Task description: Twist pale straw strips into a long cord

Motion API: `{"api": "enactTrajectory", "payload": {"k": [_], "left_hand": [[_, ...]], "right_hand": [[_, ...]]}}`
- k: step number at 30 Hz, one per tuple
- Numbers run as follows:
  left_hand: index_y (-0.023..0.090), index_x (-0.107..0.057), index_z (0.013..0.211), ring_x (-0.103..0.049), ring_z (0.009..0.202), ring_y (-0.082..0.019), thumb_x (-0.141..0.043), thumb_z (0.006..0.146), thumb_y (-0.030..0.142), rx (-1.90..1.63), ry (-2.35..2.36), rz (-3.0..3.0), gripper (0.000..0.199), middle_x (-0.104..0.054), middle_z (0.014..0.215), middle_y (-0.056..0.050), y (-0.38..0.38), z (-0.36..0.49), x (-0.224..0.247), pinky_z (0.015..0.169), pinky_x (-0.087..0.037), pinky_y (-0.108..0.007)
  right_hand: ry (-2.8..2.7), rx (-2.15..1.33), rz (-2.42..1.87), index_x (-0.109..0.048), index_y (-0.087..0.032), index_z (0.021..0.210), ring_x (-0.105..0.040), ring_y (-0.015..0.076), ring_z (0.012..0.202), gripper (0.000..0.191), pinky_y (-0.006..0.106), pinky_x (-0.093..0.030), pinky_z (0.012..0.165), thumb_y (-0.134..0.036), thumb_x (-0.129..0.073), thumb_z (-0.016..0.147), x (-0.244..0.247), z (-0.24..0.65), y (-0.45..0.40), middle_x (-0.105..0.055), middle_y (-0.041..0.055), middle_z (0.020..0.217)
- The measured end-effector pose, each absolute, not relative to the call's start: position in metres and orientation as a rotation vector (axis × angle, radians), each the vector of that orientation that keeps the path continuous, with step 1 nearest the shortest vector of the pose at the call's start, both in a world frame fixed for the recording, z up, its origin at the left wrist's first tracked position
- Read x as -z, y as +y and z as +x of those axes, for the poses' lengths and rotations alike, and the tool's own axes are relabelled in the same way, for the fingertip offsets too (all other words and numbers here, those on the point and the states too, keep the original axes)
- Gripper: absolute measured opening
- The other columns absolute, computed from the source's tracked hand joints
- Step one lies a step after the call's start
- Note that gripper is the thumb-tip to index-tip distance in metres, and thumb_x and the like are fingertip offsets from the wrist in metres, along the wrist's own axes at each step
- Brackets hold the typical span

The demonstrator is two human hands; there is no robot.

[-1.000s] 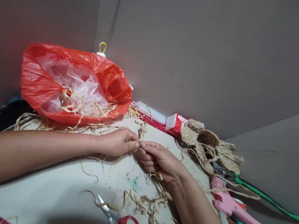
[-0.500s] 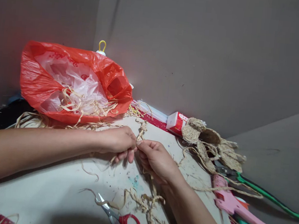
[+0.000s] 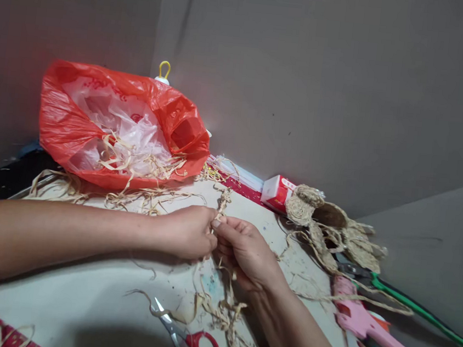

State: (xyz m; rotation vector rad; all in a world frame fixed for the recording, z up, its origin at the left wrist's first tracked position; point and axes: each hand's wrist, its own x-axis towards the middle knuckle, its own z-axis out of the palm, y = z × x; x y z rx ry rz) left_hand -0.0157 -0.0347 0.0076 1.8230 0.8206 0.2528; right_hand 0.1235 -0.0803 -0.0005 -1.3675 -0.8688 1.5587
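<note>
A braided raffia cord (image 3: 225, 199) runs between my two hands over the white tabletop (image 3: 119, 294). My left hand (image 3: 192, 231) is closed at the cord, knuckles up, its fingertips partly hidden. Right beside it, my right hand (image 3: 244, 246) pinches the cord between thumb and forefinger. More of the braid (image 3: 232, 320) trails below the right hand in loose curls. Scissors (image 3: 193, 340) with red handles lie nearer to me, their blades slightly apart, a loose raffia strand (image 3: 175, 315) across them.
A red plastic bag (image 3: 65, 139) with raffia strands stands at the back left. To the right are a red and white box (image 3: 278, 193), coiled woven pieces (image 3: 325, 222), green-handled pliers (image 3: 420, 306) and a pink-handled tool (image 3: 387, 342). Grey walls rise behind.
My left fingers have curled in from a looser, lower spread and closed against the cord. My right hand keeps its pinch. The whole view has shifted slightly.
</note>
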Motion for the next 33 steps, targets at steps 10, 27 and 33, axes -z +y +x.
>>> {"api": "enactTrajectory", "payload": {"k": [10,27,33], "left_hand": [[0.016,-0.055,0.068,-0.049,0.055,-0.010,-0.042,0.080,0.022,-0.407,0.774,1.711,0.018,-0.057,0.063,0.002,-0.009,-0.011,0.002,0.055,-0.036,-0.021],[0.014,-0.063,0.067,-0.038,0.043,-0.008,-0.047,0.077,0.019,-0.341,0.666,1.728,0.019,-0.049,0.049,0.004,-0.011,-0.013,0.008,0.043,-0.026,-0.020],[0.018,-0.051,0.060,-0.017,0.029,-0.007,-0.052,0.076,0.027,-0.212,0.681,1.295,0.019,-0.026,0.033,0.009,-0.015,-0.009,0.006,0.032,-0.014,-0.022]], "right_hand": [[-0.992,-1.645,-1.304,-0.059,-0.013,0.066,-0.018,0.0020,0.035,0.028,0.017,-0.011,0.034,-0.036,-0.076,0.066,-0.001,0.142,-0.074,-0.030,-0.0116,0.040],[-1.276,-1.705,-1.442,-0.063,-0.013,0.074,-0.016,0.0039,0.038,0.034,0.020,-0.009,0.037,-0.045,-0.072,0.070,-0.005,0.159,-0.074,-0.034,-0.0105,0.043],[-1.496,-1.489,-1.525,-0.066,-0.013,0.077,-0.038,0.0077,0.052,0.029,0.020,-0.029,0.048,-0.043,-0.065,0.075,-0.007,0.158,-0.076,-0.054,-0.0014,0.062]]}}
